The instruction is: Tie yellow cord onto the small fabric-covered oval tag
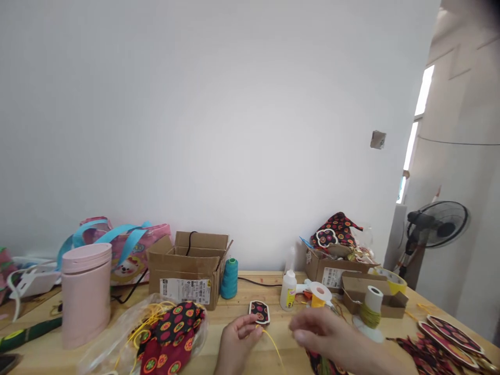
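Observation:
My left hand (237, 344) is closed, fingers and thumb pinching the lower end of a small eight-sided patterned fabric piece (260, 312) with a white border. From that grip a yellow cord (274, 346) runs down toward the table's front edge. My right hand (326, 333) hovers to the right, fingers loosely bent and apart from the thumb; I see nothing in it. Beneath it lies dark patterned fabric (318, 362), partly hidden by the hand and wrist. A white glue bottle (288, 291) stands upright behind the gap between my hands.
A clear bag holds yellow cords and patterned fabric (172, 333) at left, beside a pink canister (86, 297). Behind stand a cardboard box (187, 268) and teal thread cone (229, 279). At right are a filled box (332, 271), a cord spool (370, 315) and bordered ovals (455, 333).

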`<state>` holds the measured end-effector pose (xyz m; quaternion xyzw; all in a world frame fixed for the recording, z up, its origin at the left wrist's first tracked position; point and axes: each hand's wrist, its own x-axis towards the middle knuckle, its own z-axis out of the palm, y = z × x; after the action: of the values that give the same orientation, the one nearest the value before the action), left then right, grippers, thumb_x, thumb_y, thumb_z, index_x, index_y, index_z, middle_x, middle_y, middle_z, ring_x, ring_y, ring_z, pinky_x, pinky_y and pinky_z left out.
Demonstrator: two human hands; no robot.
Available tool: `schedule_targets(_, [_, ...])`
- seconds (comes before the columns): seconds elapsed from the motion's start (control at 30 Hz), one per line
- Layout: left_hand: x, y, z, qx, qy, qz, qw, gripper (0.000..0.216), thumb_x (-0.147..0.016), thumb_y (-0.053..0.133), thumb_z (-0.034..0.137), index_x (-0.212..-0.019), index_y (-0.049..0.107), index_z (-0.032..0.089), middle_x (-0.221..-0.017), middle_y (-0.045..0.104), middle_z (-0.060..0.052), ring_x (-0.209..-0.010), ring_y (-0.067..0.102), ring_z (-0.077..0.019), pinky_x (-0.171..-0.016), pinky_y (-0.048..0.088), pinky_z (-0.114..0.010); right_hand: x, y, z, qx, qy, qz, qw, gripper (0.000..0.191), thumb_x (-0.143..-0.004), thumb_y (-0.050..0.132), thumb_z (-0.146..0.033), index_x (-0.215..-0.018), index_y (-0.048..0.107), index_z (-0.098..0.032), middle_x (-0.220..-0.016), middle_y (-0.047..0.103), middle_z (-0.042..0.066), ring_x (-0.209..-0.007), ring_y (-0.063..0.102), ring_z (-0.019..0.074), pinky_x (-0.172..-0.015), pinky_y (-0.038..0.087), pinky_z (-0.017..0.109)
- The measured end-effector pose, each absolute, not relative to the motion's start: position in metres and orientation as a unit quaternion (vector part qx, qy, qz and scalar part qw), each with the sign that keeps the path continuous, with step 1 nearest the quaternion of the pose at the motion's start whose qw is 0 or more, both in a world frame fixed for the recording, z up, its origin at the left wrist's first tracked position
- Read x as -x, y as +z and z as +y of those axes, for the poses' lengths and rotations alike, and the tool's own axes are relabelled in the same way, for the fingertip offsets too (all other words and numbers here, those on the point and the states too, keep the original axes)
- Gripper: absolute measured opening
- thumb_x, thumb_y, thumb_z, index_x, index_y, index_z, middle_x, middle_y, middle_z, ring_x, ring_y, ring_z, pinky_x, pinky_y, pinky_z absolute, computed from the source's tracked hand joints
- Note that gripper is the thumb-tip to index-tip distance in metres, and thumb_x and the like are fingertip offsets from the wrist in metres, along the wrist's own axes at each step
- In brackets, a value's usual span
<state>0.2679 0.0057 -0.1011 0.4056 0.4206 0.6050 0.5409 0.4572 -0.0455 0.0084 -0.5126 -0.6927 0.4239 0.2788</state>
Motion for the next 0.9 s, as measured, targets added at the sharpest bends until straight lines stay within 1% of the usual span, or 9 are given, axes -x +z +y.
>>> schedule_targets(0.1, [-0.268, -0.102, 0.007, -0.413, 0.604, 0.423, 0.534, 0.037, -0.044, 0.075, 0.027, -0.074, 0.062, 0.01, -0.06, 0.068, -0.008, -0.058, 0.062, -0.0187, -0.058, 0.045, -0.026, -0.42, -0.041, -0.013, 0.503, 0.559, -0.615, 0.239, 0.04, -0.066, 0.055, -0.054, -0.063, 0.052, -0.015, -0.057, 0.056, 0.003, -0.046, 0.048, 0.01, -0.046, 0.036, 0.021])
schedule_targets(0.13, [-0.268, -0.101, 0.007, -0.42, 0.6, 0.423, 0.533, 0.036, -0.046, 0.074, 0.026, -0.076, 0.061, 0.01, -0.06, 0.068, -0.007, -0.059, 0.062, -0.019, -0.058, 0.045, -0.026, -0.41, -0.055, -0.003, 0.493, 0.584, -0.6, 0.236, 0.041, -0.067, 0.051, -0.057, -0.064, 0.051, -0.016, -0.055, 0.055, 0.003, -0.041, 0.046, 0.0093, -0.042, 0.032, 0.02])
schedule_targets(0.23, [-0.27, -0.1, 0.007, -0.466, 0.569, 0.433, 0.521, 0.03, -0.054, 0.068, 0.024, -0.079, 0.058, 0.01, -0.062, 0.067, -0.008, -0.063, 0.061, -0.0196, -0.062, 0.045, -0.027, -0.397, -0.081, 0.017, 0.466, 0.621, -0.579, 0.248, 0.044, -0.069, 0.044, -0.062, -0.062, 0.047, -0.019, -0.048, 0.049, -0.001, -0.029, 0.032, 0.0052, -0.033, 0.019, 0.018])
schedule_targets(0.33, [-0.273, -0.103, 0.009, -0.511, 0.523, 0.478, 0.487, 0.027, -0.06, 0.062, 0.024, -0.083, 0.057, 0.01, -0.063, 0.065, -0.006, -0.065, 0.06, -0.0188, -0.063, 0.045, -0.027, -0.401, -0.091, 0.024, 0.458, 0.606, -0.585, 0.286, 0.047, -0.066, 0.043, -0.065, -0.059, 0.043, -0.018, -0.039, 0.031, -0.008, -0.027, 0.017, 0.0032, -0.032, 0.009, 0.019])
schedule_targets(0.4, [-0.275, -0.109, 0.01, -0.527, 0.493, 0.509, 0.469, 0.028, -0.062, 0.059, 0.025, -0.086, 0.057, 0.01, -0.064, 0.061, -0.005, -0.065, 0.059, -0.018, -0.062, 0.045, -0.027, -0.405, -0.095, 0.026, 0.451, 0.581, -0.602, 0.312, 0.047, -0.066, 0.043, -0.064, -0.059, 0.044, -0.017, -0.039, 0.026, -0.009, -0.032, 0.016, 0.0041, -0.034, 0.01, 0.02])
schedule_targets(0.5, [-0.274, -0.117, 0.01, -0.538, 0.471, 0.53, 0.455, 0.03, -0.062, 0.059, 0.024, -0.089, 0.057, 0.012, -0.062, 0.057, -0.002, -0.064, 0.057, -0.017, -0.059, 0.045, -0.025, -0.411, -0.098, 0.027, 0.453, 0.538, -0.624, 0.34, 0.043, -0.071, 0.046, -0.054, -0.059, 0.052, -0.014, -0.047, 0.035, -0.005, -0.044, 0.029, 0.0068, -0.042, 0.02, 0.02])
schedule_targets(0.63, [-0.27, -0.116, 0.007, -0.533, 0.438, 0.552, 0.467, 0.026, -0.061, 0.059, 0.025, -0.084, 0.056, 0.013, -0.058, 0.052, 0.001, -0.058, 0.054, -0.0155, -0.055, 0.043, -0.024, -0.416, -0.098, 0.02, 0.489, 0.499, -0.633, 0.332, 0.036, -0.071, 0.049, -0.044, -0.061, 0.06, -0.011, -0.053, 0.043, -0.002, -0.052, 0.036, 0.0096, -0.047, 0.024, 0.021])
schedule_targets(0.77, [-0.266, -0.107, 0.003, -0.54, 0.401, 0.564, 0.479, 0.017, -0.06, 0.059, 0.025, -0.074, 0.055, 0.016, -0.061, 0.056, -0.001, -0.062, 0.055, -0.0171, -0.058, 0.043, -0.025, -0.42, -0.094, 0.011, 0.567, 0.423, -0.641, 0.298, 0.021, -0.066, 0.056, -0.032, -0.071, 0.067, -0.015, -0.063, 0.055, 0.001, -0.059, 0.046, 0.0132, -0.05, 0.03, 0.02])
schedule_targets(0.9, [-0.262, -0.101, 0.001, -0.569, 0.365, 0.589, 0.442, 0.012, -0.064, 0.056, 0.028, -0.065, 0.059, 0.015, -0.064, 0.061, -0.004, -0.065, 0.056, -0.0186, -0.06, 0.042, -0.025, -0.424, -0.084, 0.011, 0.527, 0.374, -0.708, 0.284, 0.022, -0.072, 0.049, -0.027, -0.064, 0.068, -0.017, -0.055, 0.054, -0.001, -0.052, 0.043, 0.0102, -0.046, 0.027, 0.02])
